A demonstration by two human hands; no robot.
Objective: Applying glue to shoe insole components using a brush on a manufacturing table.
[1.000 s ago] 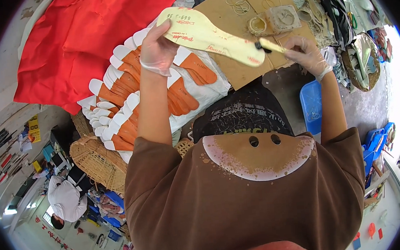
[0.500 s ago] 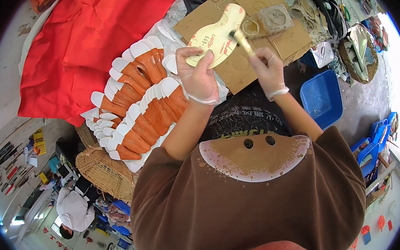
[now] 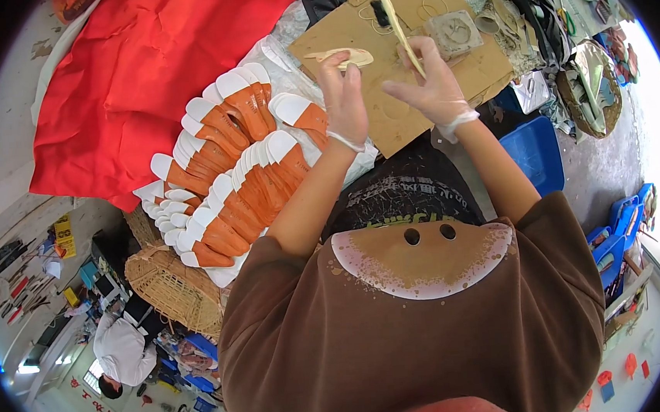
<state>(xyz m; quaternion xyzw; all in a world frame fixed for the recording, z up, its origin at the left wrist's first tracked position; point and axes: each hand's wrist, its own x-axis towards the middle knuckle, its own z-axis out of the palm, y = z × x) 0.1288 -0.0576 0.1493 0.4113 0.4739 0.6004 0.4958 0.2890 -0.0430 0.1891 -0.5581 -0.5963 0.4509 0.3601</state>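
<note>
My left hand (image 3: 346,100), in a thin clear glove, pinches a pale yellow insole (image 3: 357,58) tipped nearly edge-on, so its printed face is hidden. In my gloved right hand (image 3: 438,81) is a brush (image 3: 395,24), its pale handle pointing up and its dark bristles at the far end. The right thumb stands away from the handle. Brush and insole are apart, both above the cardboard sheet (image 3: 394,131). Rows of orange-brown insoles with white ends (image 3: 255,185) lie overlapping to the left of my left forearm.
A pale crusted block with a round hollow (image 3: 452,32) and thin rings sit on the cardboard. Red cloth (image 3: 142,81) spreads at far left. A wicker basket (image 3: 169,284) stands below the insoles, a blue bin (image 3: 535,155) at right. Another person (image 3: 124,346) is at lower left.
The insole has turned from face-up to nearly edge-on and come lower. The brush has lifted off it and swung upright. My right thumb has opened outward, and both hands have shifted slightly.
</note>
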